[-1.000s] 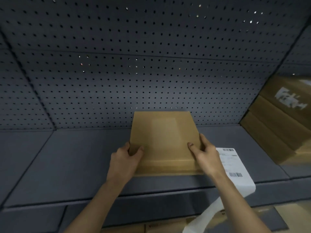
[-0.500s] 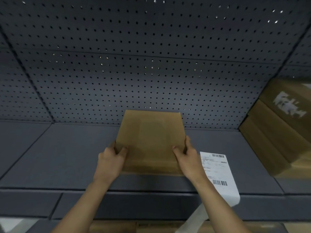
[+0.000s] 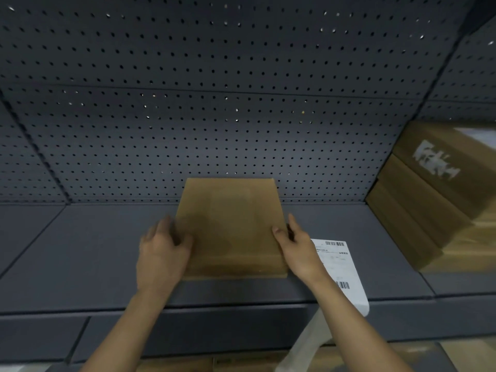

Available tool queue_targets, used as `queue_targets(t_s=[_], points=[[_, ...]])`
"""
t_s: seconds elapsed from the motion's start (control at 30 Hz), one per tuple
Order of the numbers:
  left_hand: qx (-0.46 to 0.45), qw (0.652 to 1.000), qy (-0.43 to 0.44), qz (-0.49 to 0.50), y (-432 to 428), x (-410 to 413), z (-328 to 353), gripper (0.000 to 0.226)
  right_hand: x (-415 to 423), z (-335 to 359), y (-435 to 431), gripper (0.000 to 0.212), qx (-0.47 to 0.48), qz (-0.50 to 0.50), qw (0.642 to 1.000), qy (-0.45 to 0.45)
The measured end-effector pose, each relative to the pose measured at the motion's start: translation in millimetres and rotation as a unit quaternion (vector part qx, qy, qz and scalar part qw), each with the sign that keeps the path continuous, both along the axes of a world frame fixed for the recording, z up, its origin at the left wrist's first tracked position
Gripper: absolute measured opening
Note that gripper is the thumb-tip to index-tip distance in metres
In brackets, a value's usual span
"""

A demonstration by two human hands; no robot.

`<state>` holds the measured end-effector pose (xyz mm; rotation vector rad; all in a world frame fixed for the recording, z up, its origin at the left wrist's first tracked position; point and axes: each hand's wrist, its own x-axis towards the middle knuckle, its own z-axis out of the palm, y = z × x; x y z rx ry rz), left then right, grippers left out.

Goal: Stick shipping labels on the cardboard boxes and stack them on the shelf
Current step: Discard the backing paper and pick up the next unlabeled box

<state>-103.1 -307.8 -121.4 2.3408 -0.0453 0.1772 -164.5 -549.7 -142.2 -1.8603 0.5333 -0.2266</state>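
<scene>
Head view: both hands' grip [image 3: 164,244] [image 3: 296,247] seemingly holds box [image 3: 230,226] on grey shelf [image 3: 88,253]; pegboard [image 3: 214,103] behind.

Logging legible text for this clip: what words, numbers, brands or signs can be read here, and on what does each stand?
Shipping label: barcodes and printed lines, too small and blurred to read.
Stacked cardboard boxes at right: white printed mark, smeared, unreadable.
Cardboard box between the left hand and right hand: no text visible on top.

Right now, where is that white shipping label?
In the head view, the shipping label lies on the shelf just right of the right hand, between the flat cardboard box and the stacked boxes.
</scene>
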Motion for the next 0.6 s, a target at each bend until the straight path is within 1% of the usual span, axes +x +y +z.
queue_targets(t_s=[0.1, 0.17, 0.23, 0.3, 0.33, 0.47, 0.6], points=[[0.024, 0.995, -0.1, -0.015, -11, -3, 5, 0.048, -12, 3, -11, 0.055, -0.026, -0.016, 0.999, -0.038], [0.011, 0.99, -0.137, -0.041, -22, -8, 10, 0.039, -22, 4, -19, 0.043, -0.061, -0.03, 0.996, -0.059], [-0.023, 0.985, -0.148, -0.081, -37, -16, 17, 0.023, -35, 7, -29, 0.033, -0.097, -0.044, 0.992, -0.07], [-0.041, 0.982, -0.137, -0.122, -53, -26, 21, 0.009, -47, 7, -40, 0.025, -0.136, -0.052, 0.987, -0.075], [-0.041, 0.981, -0.126, -0.142, -61, -33, 22, 0.007, -53, 6, -45, 0.022, -0.155, -0.054, 0.983, -0.077], [-0.042, 0.97, -0.082, -0.224, -92, -54, 9, 0.008, -77, -4, -62, 0.017, -0.244, -0.018, 0.968, -0.06], [-0.023, 0.96, -0.051, -0.275, -115, -76, -15, 0.009, -102, -22, -75, 0.02, -0.32, 0.061, 0.945, -0.014]])
